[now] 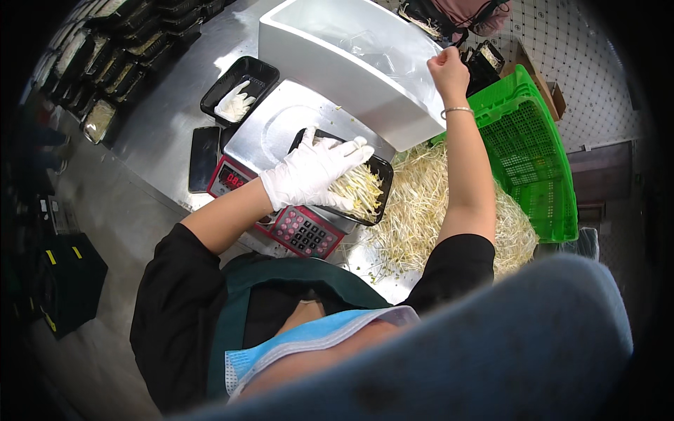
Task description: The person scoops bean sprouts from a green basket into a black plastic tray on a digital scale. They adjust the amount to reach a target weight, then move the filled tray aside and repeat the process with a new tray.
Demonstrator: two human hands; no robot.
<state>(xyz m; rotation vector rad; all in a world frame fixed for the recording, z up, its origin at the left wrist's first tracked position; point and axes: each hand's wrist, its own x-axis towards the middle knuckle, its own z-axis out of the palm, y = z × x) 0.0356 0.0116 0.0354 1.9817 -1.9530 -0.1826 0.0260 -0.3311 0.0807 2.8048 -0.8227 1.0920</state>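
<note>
My left hand (316, 168), in a white glove, lies with fingers stretched out over the bean sprouts (361, 189) in a black plastic tray (382, 172). That tray rests on the metal plate of a red digital scale (281, 116). My bare right hand (448, 70) is closed in a fist at the right rim of a tall white bin (337, 74); whatever its fingers hold, if anything, is hidden. Clear plastic pieces (372, 52) lie inside the bin. Below my right forearm spreads a large heap of loose bean sprouts (414, 203).
Left of the scale are a black tray (261, 74) with a white glove (236, 102) in it and a dark phone (204, 158). Stacked packed trays (119, 63) stand at the far left. A green crate (540, 140) lies tipped on the right, beside a cardboard box (537, 74).
</note>
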